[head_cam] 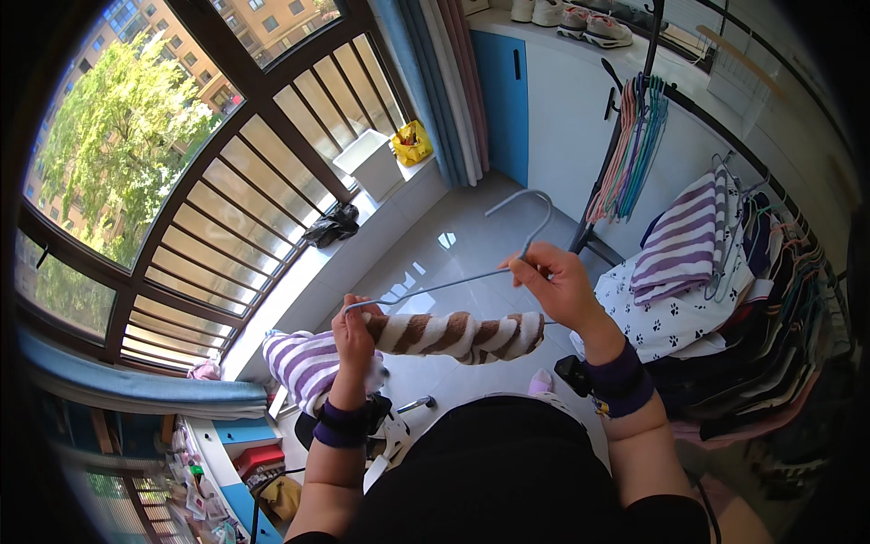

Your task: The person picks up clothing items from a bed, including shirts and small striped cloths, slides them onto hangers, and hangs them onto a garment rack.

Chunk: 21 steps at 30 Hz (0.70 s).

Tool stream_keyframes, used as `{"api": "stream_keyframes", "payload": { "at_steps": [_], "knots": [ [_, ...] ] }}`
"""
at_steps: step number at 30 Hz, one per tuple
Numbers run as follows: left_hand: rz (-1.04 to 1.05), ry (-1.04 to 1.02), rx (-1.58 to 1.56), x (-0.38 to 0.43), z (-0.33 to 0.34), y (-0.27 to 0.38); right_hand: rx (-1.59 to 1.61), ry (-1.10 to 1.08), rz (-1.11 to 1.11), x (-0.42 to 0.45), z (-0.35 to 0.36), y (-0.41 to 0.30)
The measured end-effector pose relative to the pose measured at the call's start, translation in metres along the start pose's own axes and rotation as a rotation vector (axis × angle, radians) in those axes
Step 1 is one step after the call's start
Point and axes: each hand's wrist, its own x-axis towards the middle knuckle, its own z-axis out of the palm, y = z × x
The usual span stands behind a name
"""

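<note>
A grey-blue clothes hanger point(448, 280) is held up between my hands, its hook at the upper right. My left hand point(355, 332) grips the hanger's left corner and touches the end of a brown-and-white striped cloth point(462, 334). That cloth hangs bunched along the hanger's lower bar. My right hand point(549, 277) pinches the hanger just below its hook. Beyond my left wrist lies a purple-and-white striped cloth point(302, 360). Another purple-and-white striped cloth point(683, 238) hangs on the rack at the right.
A black clothes rack point(601, 170) holds several pastel hangers point(629, 146) and many garments point(741, 360). The window ledge carries a white bin point(372, 166), a yellow bag point(412, 143) and a black plastic bag point(333, 226). Shoes point(595, 28) stand on a white-and-blue cabinet point(499, 102).
</note>
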Motion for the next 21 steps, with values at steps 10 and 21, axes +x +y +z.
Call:
{"api": "stream_keyframes", "payload": {
  "at_steps": [10, 21],
  "knots": [
    [-0.021, 0.456, -0.029, 0.002, -0.01, 0.04, -0.006, 0.311, 0.01, -0.04, 0.02, 0.051],
    [-0.134, 0.729, -0.013, 0.002, -0.009, 0.055, 0.031, 0.088, 0.179, -0.04, 0.033, 0.054]
  ]
}}
